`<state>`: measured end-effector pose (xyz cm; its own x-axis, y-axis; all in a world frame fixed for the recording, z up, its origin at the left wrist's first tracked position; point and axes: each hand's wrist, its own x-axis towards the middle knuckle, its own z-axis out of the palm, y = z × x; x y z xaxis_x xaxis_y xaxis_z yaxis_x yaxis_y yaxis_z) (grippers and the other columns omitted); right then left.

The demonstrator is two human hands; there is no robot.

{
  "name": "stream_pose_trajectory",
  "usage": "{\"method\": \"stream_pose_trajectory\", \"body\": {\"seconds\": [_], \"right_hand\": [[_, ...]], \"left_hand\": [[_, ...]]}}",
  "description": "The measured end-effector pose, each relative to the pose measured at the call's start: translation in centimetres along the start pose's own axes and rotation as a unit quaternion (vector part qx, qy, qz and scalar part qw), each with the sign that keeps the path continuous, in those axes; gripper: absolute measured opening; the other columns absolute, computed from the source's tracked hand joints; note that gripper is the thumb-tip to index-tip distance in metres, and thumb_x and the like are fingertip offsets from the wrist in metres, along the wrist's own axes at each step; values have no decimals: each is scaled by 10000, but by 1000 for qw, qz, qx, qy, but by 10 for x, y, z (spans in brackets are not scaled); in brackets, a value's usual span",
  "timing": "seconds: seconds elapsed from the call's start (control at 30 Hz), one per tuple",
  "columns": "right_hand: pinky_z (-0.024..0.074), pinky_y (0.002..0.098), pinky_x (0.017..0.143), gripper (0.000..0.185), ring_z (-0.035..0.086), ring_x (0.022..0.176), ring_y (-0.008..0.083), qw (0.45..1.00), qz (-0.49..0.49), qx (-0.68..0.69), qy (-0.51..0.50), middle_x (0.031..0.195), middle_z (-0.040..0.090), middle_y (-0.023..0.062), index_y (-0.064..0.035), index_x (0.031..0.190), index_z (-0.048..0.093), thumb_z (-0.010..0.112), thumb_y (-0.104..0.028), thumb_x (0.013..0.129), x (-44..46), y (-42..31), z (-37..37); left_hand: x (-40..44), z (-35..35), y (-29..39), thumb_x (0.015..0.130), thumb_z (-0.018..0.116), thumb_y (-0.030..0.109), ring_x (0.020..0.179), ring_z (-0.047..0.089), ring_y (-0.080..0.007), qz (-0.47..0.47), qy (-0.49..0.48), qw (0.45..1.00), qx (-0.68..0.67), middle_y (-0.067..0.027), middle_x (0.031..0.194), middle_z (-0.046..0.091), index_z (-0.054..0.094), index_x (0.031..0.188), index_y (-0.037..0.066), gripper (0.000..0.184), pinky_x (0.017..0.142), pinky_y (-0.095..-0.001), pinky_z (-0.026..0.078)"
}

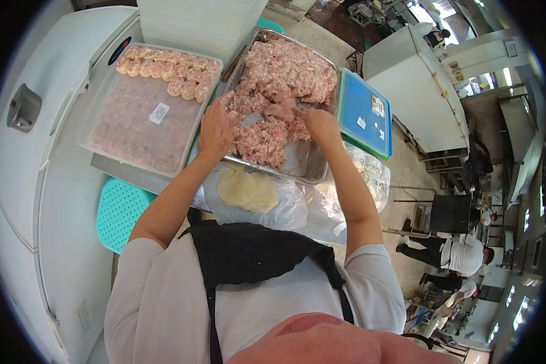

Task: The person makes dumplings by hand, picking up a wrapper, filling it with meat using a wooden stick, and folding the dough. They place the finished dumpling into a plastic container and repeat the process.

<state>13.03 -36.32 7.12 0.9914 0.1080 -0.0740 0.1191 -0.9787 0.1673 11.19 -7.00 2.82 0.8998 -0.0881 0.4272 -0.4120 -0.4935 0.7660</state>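
Observation:
My left hand (217,128) is at the left rim of a metal tray (314,176) of raw minced meat (291,67). Its fingers are curled, and whatever they hold is hidden. Over the tray's right side, my right hand (323,127) is closed, its fingers toward the meat. A blurred, meat-coloured shape (280,109) lies just left of its fingertips; I cannot make out a tool there. Below the tray, pale yellow round dough wrappers (246,188) rest on clear plastic (291,209). Left of the tray, filled dumplings (191,88) stand in rows on a film-covered plastic container (127,130).
Blue-lidded containers (367,112) stand against the tray's right side. A turquoise perforated stool (124,212) is below the table at left. White freezers (409,91) flank the area. A person in a white shirt (464,252) stands in the background at right.

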Motion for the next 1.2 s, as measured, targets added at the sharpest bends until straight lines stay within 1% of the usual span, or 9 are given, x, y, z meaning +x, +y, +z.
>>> {"method": "stream_pose_trajectory", "body": {"seconds": [0.2, 0.37, 0.5, 0.57, 0.8, 0.9, 0.97, 1.17, 1.2], "right_hand": [[529, 469, 624, 288, 669, 734, 343, 973, -230, -16, 16, 780, 669, 174, -55, 779, 674, 557, -301, 875, -47, -76, -33], [552, 439, 644, 248, 689, 748, 330, 990, -134, -41, 8, 803, 689, 168, -46, 769, 702, 589, -253, 845, -5, -31, -92], [550, 447, 654, 250, 689, 771, 331, 995, -74, -48, 41, 804, 690, 167, -52, 773, 707, 591, -261, 847, 56, -25, -40], [551, 444, 638, 227, 690, 747, 337, 988, -129, 46, 66, 776, 688, 167, -55, 761, 708, 591, -237, 829, 67, -59, -3], [541, 429, 589, 178, 687, 724, 305, 954, -291, -26, 68, 732, 678, 150, -70, 742, 695, 590, -192, 817, -43, -87, -45], [525, 460, 650, 272, 669, 790, 327, 984, -177, -23, -24, 794, 674, 145, -71, 840, 684, 540, -294, 899, -43, -36, -84], [514, 471, 665, 332, 660, 801, 326, 989, -144, 0, 32, 802, 673, 140, -92, 833, 688, 518, -362, 929, -33, -9, -90], [540, 458, 667, 197, 686, 770, 324, 999, -32, -5, -41, 804, 692, 135, -87, 798, 713, 595, -240, 833, 19, -28, -48], [543, 461, 675, 184, 689, 776, 327, 996, -88, 9, -12, 805, 693, 145, -76, 804, 714, 594, -215, 811, 18, -47, -35]], "left_hand": [[-1, 1, 2, 970, 428, 318, 1174, 457, -367, 36, 25, 999, -7, -170, 1275, 515, 439, 1351, 66, 457, 993, -456, 349], [-2, 2, 3, 958, 444, 319, 1171, 461, -365, 11, 0, 999, 39, -176, 1290, 505, 434, 1358, 72, 470, 989, -453, 353], [-2, 0, 8, 977, 419, 334, 1172, 468, -382, 16, 7, 999, 36, -203, 1284, 509, 432, 1358, 48, 476, 995, -454, 352], [-1, 0, 6, 959, 455, 336, 1157, 469, -363, 22, 18, 999, 26, -185, 1290, 503, 425, 1366, 69, 488, 981, -456, 356], [-2, 2, 4, 967, 459, 329, 1175, 466, -362, -4, -11, 1000, -4, -178, 1297, 502, 428, 1365, 68, 477, 991, -451, 351], [-1, 2, 5, 971, 450, 343, 1176, 466, -361, -5, -18, 1000, 16, -177, 1292, 504, 427, 1369, 69, 483, 990, -448, 351], [-1, 1, 6, 977, 429, 352, 1180, 465, -359, -9, -23, 999, 27, -175, 1288, 506, 416, 1383, 74, 493, 990, -447, 352], [0, 6, -3, 987, 386, 387, 1177, 469, -362, 32, 24, 999, -11, -182, 1318, 496, 383, 1408, 58, 534, 988, -462, 351], [0, 5, -2, 987, 386, 387, 1177, 469, -362, 34, 24, 999, -11, -182, 1318, 496, 383, 1408, 58, 534, 988, -462, 351]]}}
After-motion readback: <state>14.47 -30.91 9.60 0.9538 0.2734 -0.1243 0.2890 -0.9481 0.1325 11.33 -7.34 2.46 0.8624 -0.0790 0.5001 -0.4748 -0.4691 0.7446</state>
